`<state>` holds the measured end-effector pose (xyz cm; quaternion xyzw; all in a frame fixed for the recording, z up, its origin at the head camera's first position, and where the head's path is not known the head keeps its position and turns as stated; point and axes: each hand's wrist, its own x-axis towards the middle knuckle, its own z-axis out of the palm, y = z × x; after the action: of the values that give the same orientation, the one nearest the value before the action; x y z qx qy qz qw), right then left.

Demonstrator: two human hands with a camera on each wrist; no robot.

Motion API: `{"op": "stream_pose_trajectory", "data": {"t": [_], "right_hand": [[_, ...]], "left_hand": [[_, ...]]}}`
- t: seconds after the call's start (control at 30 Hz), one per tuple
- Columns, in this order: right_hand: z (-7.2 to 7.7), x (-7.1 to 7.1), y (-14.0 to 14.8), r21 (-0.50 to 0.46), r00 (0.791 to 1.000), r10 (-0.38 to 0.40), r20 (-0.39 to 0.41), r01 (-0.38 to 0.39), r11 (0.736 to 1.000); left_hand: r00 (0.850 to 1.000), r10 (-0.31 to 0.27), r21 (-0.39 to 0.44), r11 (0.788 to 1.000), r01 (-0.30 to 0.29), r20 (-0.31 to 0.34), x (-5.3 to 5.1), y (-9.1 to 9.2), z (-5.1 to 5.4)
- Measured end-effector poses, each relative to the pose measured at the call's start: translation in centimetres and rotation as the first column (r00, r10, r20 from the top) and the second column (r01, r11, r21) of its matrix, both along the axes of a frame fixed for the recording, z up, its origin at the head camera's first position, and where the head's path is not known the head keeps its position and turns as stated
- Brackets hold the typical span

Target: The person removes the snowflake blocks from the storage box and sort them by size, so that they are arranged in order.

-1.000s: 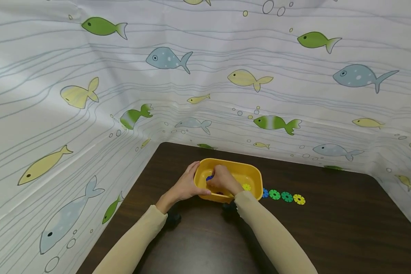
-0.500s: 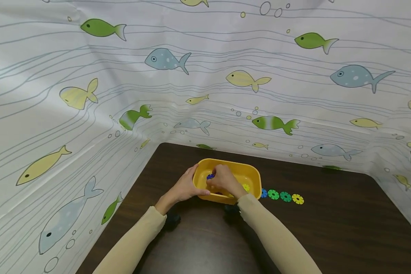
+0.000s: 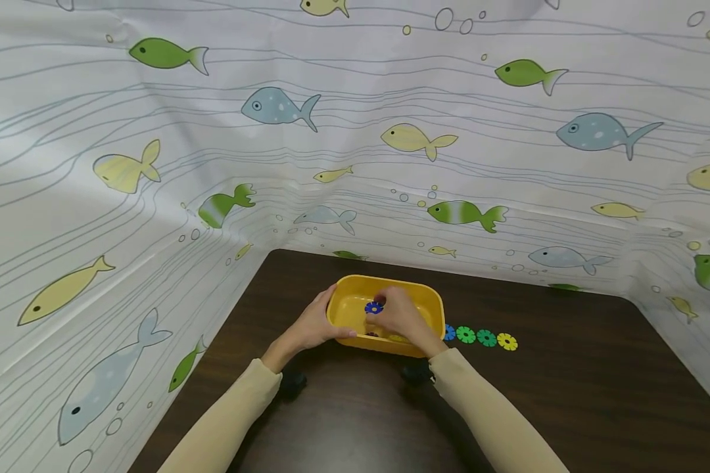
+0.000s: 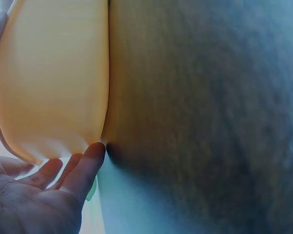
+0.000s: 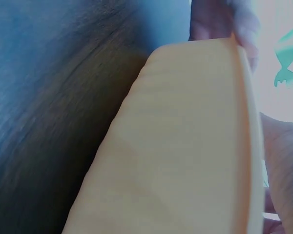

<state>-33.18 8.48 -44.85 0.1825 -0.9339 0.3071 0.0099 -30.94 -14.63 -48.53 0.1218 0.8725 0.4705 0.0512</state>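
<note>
Disc (image 3: 371, 304), dark blue, thin and flower-shaped, at the tips of the thumb and forefinger of the right hand (image 3: 399, 315), inside a rounded rectangular yellow plastic tray (image 3: 348, 307). These two digits bend toward each other and pinch the disc at its edge; the remaining fingers are partly hidden. The left hand (image 3: 316, 323) grips the tray's left end, thumb over the near rim, fingers against the outer wall. Beside the tray's right end, on a dark wood-grained table (image 3: 568, 381), lies a row of four flower-shaped pieces (image 3: 482, 337): blue, light green, dark green, yellow.
</note>
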Motion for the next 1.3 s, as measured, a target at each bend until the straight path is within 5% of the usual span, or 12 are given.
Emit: {"op": "stream_pose_trajectory", "data": {"t": [0.57,1.3], "right_hand": [[0.4,2.6,6.3,-0.041,0.98,-0.071,-0.185,0.064,0.997],[-0.7,4.8,18.2,-0.042,0.953,-0.261,-0.156,0.258,0.965]], "left_hand": [[1.0,-0.003,0.008,1.0,0.003,0.002,-0.1,-0.1,-0.1],[1.0,-0.005,-0.012,1.0,0.005,-0.003,-0.3,-0.2,-0.2]]}}
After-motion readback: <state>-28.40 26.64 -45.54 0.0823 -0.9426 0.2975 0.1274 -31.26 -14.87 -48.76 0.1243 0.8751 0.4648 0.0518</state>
